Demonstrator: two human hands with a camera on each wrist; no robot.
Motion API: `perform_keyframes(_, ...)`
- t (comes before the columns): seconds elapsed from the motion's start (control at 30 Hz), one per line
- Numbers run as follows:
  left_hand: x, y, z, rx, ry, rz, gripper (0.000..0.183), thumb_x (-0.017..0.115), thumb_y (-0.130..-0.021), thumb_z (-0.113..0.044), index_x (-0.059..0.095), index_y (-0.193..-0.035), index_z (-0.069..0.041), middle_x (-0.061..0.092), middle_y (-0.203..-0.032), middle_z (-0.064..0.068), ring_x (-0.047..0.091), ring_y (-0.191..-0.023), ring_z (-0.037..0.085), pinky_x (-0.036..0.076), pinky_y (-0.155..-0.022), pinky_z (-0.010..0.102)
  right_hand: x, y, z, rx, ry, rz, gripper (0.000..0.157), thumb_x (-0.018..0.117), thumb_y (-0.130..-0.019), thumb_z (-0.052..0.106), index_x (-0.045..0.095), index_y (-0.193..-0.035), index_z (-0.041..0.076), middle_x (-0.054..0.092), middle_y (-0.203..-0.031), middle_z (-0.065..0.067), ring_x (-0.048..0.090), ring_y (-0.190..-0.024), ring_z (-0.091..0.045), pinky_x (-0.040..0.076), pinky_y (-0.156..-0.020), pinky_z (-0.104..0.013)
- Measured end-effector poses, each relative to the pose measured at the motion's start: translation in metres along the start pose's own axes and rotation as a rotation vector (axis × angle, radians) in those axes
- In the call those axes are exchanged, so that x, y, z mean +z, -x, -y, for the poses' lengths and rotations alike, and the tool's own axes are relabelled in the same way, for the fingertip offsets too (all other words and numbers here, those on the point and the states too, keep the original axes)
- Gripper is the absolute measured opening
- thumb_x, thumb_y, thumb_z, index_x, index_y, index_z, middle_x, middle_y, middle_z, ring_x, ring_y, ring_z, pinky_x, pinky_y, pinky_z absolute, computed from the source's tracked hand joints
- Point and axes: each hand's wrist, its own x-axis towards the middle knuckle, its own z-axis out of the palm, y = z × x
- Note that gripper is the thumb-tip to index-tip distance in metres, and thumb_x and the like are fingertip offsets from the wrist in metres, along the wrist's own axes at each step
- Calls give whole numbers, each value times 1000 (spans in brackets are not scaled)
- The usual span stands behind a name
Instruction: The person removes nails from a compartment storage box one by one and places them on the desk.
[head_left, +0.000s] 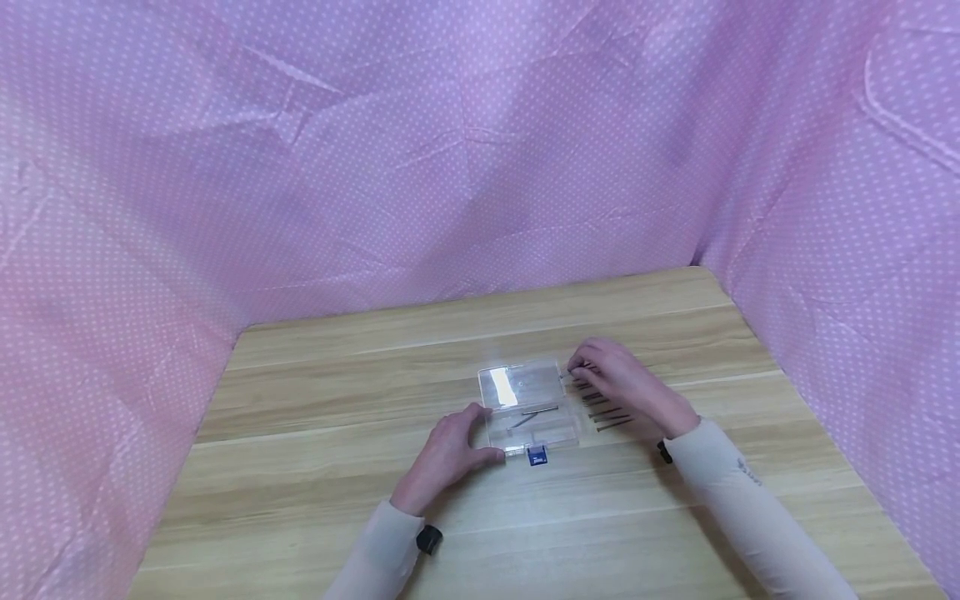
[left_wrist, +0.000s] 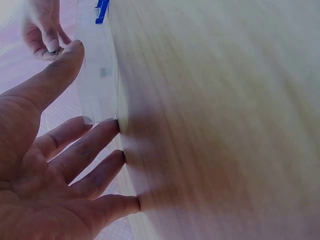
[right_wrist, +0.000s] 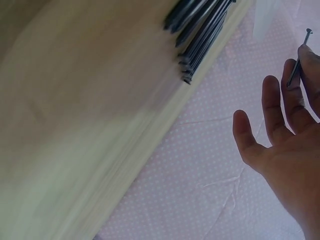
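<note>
Hands check: my left hand (head_left: 450, 454) braces the clear box (head_left: 531, 412) on the bench (head_left: 315, 433) with loose fingers, my right hand (head_left: 618, 383) pinches one nail (right_wrist: 299, 59); I would lower it level inside.

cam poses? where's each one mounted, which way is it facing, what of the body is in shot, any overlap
Head: worn on the head, facing forward and down at the table; both forearms, left hand steadying the clear box, right hand above the nails.
Left wrist: looks along the palm to the box edge.
Right wrist: looks past the fingers pinching a nail.
Shared: head and left wrist both show the box and the right hand.
</note>
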Motion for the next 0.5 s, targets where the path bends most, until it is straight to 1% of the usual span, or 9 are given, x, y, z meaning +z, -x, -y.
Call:
perform_keyframes(0.23, 1, 1, 2, 22, -11, -14, 63, 89, -80, -39, 63, -129, -8, 70, -125, 15, 64, -113, 34, 50, -97, 51, -3, -1, -7, 58, 1, 16, 9, 76, -91, 4, 73, -100, 4, 71, -100, -9, 67, -98, -30, 54, -93, -51)
perform_keyframes(0.5, 3, 2, 1, 18, -15, -19, 64, 90, -79, -39, 63, -129, -8, 70, -126, 15, 64, -113, 34, 50, -97, 51, -6, -1, -14, 97, -18, 35, 9, 74, -92, 3, 73, -101, 2, 72, -101, -11, 67, -100, -32, 53, -94, -52)
